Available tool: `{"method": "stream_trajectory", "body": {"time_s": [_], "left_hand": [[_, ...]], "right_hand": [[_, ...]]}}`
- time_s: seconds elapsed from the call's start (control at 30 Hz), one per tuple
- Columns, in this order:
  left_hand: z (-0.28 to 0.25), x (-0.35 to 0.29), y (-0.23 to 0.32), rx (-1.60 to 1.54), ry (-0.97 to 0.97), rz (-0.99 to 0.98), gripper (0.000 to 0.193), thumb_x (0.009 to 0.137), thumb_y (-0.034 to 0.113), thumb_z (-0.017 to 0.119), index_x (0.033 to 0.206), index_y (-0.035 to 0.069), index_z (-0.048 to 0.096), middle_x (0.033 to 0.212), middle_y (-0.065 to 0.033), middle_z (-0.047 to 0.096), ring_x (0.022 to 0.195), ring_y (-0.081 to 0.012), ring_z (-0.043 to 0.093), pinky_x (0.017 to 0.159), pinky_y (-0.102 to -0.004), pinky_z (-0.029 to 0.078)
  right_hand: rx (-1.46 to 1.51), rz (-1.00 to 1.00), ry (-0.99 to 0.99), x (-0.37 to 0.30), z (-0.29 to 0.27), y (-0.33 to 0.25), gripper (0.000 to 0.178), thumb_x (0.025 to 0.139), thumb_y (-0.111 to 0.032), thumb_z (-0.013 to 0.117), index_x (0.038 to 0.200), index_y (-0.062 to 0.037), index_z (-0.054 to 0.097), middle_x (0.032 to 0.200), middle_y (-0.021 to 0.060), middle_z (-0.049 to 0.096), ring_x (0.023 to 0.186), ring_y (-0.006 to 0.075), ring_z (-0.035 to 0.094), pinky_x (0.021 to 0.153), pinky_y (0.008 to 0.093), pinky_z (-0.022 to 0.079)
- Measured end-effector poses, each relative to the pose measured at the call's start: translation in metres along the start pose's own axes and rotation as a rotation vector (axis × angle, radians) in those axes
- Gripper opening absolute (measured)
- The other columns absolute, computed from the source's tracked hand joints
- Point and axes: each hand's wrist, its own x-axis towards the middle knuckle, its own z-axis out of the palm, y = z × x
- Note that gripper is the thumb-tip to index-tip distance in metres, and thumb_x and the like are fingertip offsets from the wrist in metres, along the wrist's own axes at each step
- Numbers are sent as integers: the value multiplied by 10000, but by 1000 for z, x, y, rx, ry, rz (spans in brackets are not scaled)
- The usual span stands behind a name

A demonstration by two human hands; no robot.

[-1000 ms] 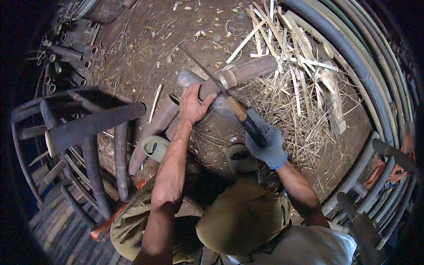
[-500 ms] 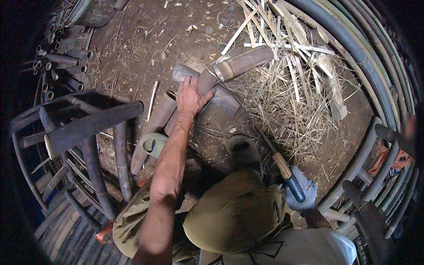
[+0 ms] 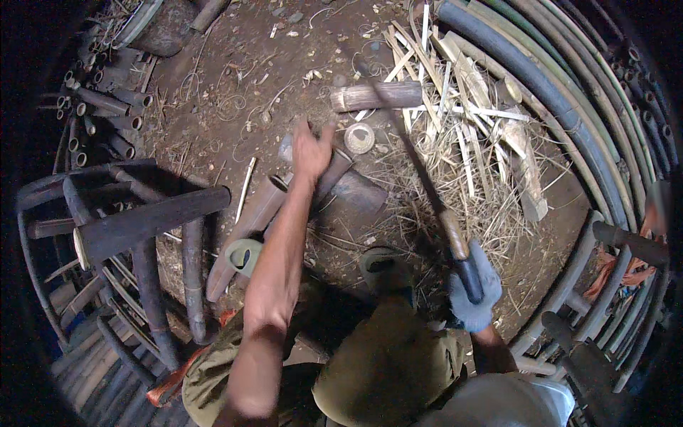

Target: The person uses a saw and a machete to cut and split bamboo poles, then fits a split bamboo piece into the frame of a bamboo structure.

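Our saw (image 3: 423, 171) slants above the ground (image 3: 284, 82), our right hand (image 3: 486, 285) wrapped around its handle (image 3: 455, 238). A tube (image 3: 333, 175) lies below our left hand (image 3: 311, 152), thumb and fingers parted; we cannot tell whether they touch. Beyond lie a bamboo piece (image 3: 358, 98) and a disc (image 3: 361, 146).

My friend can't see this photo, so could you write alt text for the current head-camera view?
A person's gloved right hand holds a long-bladed tool, while the bare left hand is by a bamboo tube. Beyond lie another bamboo piece, pale strips and straw-like shavings on a dirt floor.
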Motion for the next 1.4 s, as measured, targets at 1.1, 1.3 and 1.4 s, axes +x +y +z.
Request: {"method": "stream_trajectory", "body": {"time_s": [1.1,1.3,1.4], "left_hand": [[-397,-283,-9,503,-629,-164,541,906,524,650,1125,30,687,1037,-171,706,1007,-317,662,888,-455,511],[-399,-435,-121,-230,119,-378,366,981,378,618,1075,30,681,945,-50,688,915,-132,632,827,-329,528],[-299,-560,-204,-357,152,-398,287,974,310,603,1006,32,668,888,-50,674,841,-169,626,775,-367,506]], "right_hand": [[193,-112,-277,-16,-41,40,285,917,-174,545,1122,13,611,836,36,554,695,148,497,623,295,386],[49,-289,-326,7,-31,-11,290,925,-163,544,1151,10,598,901,44,545,761,155,489,676,302,377],[-42,-380,-415,5,-18,-36,294,929,-157,544,1166,9,592,933,47,541,794,159,486,702,306,373]]}}
